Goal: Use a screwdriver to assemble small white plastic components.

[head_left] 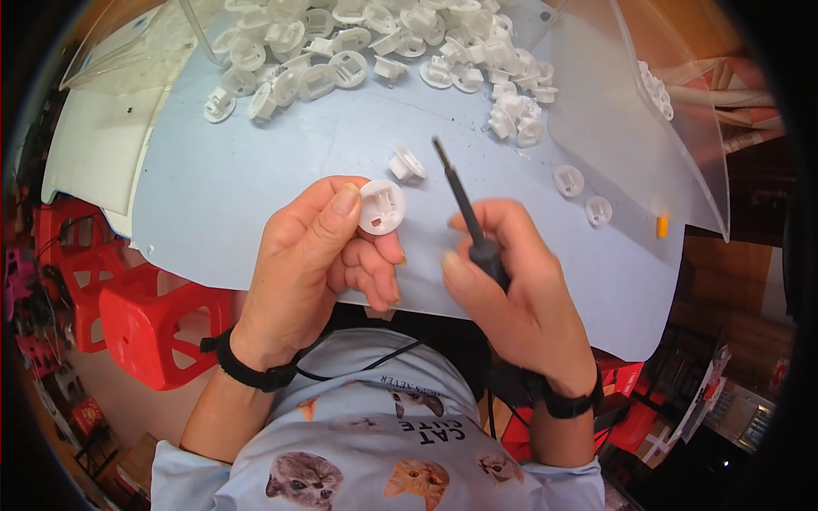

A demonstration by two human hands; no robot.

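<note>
The white disc is best kept pinched by its rim, face up, fingers clear of the black-shafted tool, whose blurred tip may be a driver's. The hands are apart above the counter: the left hand pinches the disc thumb-up; the right hand clasps the tool, shaft slanting up and away.

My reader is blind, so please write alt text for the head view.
A left hand holds a round white part; the right hand holds a black tool with a thin shaft, not touching the part. Beyond, many white parts lie heaped on a blue table.
</note>
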